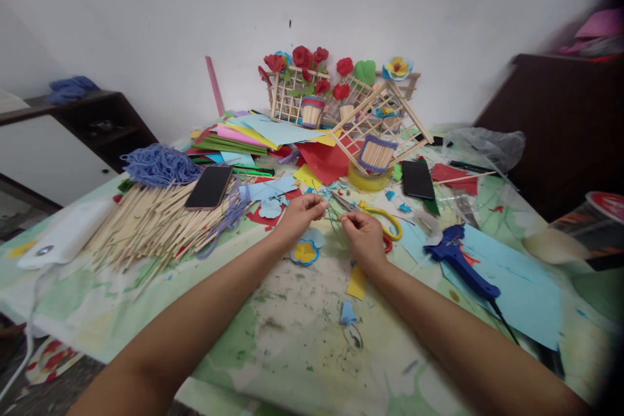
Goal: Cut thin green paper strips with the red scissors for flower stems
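My left hand (303, 213) is pinched near the middle of the table, fingertips at one side of some thin dark green strands (333, 213). My right hand (363, 235) pinches at the other side of them. Whether the strands are wire or thread is too fine to tell. Just below my left hand lies a yellow and blue paper flower (305, 251). Scissors with yellow and red handles (397, 227) rest behind my right hand, partly hidden by it. A yellow paper strip (357, 283) and a small blue paper piece (348, 313) lie nearer me.
Wooden sticks (146, 224), blue yarn (160, 166) and a phone (209, 187) lie left. A blue glue gun (463, 263) lies right, beside another phone (418, 179). Stick lattices with paper flowers (302, 94) stand against the wall, behind stacked coloured paper (273, 128).
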Demonstrator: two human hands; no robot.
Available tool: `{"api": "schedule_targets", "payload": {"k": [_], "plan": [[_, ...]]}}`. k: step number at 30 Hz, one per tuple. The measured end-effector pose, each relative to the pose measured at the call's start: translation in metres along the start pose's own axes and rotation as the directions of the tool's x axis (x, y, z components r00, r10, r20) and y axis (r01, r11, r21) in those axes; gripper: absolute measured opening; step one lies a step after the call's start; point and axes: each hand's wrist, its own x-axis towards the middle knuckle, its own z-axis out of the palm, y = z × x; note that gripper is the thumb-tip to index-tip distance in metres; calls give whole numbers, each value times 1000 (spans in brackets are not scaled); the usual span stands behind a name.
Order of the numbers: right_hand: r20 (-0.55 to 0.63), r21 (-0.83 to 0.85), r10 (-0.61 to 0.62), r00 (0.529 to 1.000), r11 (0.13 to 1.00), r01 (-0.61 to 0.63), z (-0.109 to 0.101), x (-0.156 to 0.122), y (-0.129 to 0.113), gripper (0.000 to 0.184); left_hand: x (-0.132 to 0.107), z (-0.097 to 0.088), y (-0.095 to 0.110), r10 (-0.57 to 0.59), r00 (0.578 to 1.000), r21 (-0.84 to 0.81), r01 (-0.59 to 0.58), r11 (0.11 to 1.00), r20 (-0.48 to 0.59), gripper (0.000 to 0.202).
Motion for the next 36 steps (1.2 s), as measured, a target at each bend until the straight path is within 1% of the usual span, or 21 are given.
{"api": "schedule_targets", "payload": {"k": [3,6,7,9,11,13,14,16,18,21,27,30,36], "plan": [[-12,101,44,999,994,-42,1,2,1,24,1,-4,1,-16,1000,-50,17,999,20,29],[-11,228,73,997,971,-69,1,4,0,37,0,-4,1,-39,998,-61,42,997,46,27],[-19,233,81,997,970,-74,0,4,-1,36,0,-3,1,-44,998,-59,46,997,51,27],[-29,189,83,996,979,-76,-2,3,-4,29,0,-2,0,-48,997,-58,52,997,58,27],[-12,135,62,998,989,-60,-4,2,-9,29,0,-2,-1,-47,997,-60,51,997,62,27],[54,108,26,998,994,-32,-4,0,-14,31,-1,-1,-1,-48,997,-61,52,997,65,27],[110,100,11,994,995,-22,-4,-2,-17,31,-2,0,-1,-50,997,-63,54,997,67,26],[222,86,1,975,996,-21,-3,-5,-21,29,-3,1,1,-62,995,-73,68,995,79,26],[277,75,7,961,997,-29,-1,-8,-24,27,-5,2,1,-73,992,-78,81,994,101,26],[262,49,22,965,998,-36,0,-11,-26,28,-5,2,0,-79,992,-81,87,993,102,27],[218,41,19,976,999,-29,-3,-9,-27,27,1,-4,-2,-80,996,-146,84,986,30,27],[215,42,24,976,999,-34,-3,-8,-25,26,3,-6,-1,-76,997,-163,74,984,-8,27],[177,29,37,983,999,-43,-7,-5,-23,29,6,-12,-1,-123,987,-208,99,973,-107,28]]}}
